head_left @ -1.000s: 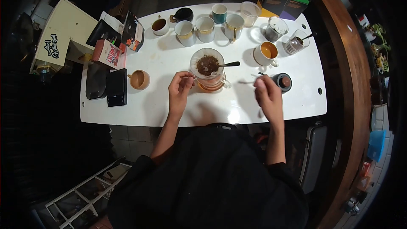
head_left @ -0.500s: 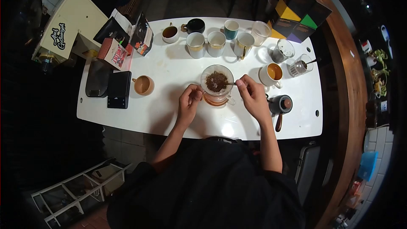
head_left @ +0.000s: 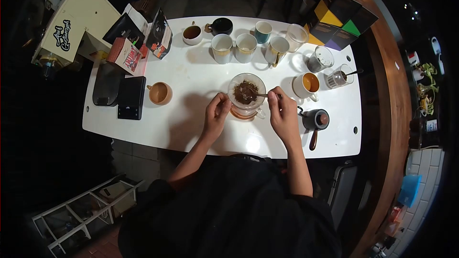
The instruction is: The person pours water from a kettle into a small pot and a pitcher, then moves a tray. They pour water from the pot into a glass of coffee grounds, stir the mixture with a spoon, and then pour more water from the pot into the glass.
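A glass dripper (head_left: 247, 77) with wet brown coffee grounds (head_left: 245, 92) in it sits on a glass server (head_left: 245, 112) near the table's middle. My right hand (head_left: 284, 110) is closed on the handle of a spoon (head_left: 262, 95), whose tip is in the grounds. At the dripper's left side, my left hand (head_left: 217, 111) has its thumb and fingers pressed together by the rim; whether they grip the dripper's edge is hard to see.
Several cups (head_left: 222, 48) stand along the back of the white table (head_left: 191, 114). A brown cup (head_left: 160, 93) and a black scale (head_left: 131, 98) are on the left. Right of my hands are a white mug (head_left: 306, 86) and a dark kettle (head_left: 315, 120) with a wooden handle.
My right hand has shifted slightly with the spoon, and the spoon's tip has moved within the grounds. My left hand remains beside the dripper. The whole view has tilted a little.
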{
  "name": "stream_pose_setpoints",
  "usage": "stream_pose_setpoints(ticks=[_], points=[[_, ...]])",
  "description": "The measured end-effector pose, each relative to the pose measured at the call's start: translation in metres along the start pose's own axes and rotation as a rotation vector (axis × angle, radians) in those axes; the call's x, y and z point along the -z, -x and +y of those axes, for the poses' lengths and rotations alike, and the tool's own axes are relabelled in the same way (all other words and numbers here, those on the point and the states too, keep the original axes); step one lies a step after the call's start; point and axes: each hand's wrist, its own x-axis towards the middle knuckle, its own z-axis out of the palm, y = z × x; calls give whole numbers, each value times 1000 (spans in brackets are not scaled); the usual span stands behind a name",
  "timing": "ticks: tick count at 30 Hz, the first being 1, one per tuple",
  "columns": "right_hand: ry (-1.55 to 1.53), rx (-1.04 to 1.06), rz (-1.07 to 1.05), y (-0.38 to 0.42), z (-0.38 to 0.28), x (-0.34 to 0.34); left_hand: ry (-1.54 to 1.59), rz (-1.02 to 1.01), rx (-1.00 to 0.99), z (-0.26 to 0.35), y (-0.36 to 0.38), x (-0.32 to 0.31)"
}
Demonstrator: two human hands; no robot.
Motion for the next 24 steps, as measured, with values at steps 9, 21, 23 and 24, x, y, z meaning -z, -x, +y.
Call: stream_pose_setpoints(ticks=[9, 21, 23, 24], points=[[53, 135, -1, 12, -15, 6, 60, -28, 4, 6, -1, -1], [155, 203, -43, 5, -4, -1, 68, 14, 33, 1, 0, -3], [184, 203, -44, 3, -3, 1, 66, 11, 28, 1, 0, -4], [190, 217, -36, 2, -4, 1, 63, 9, 22, 2, 0, -4]])
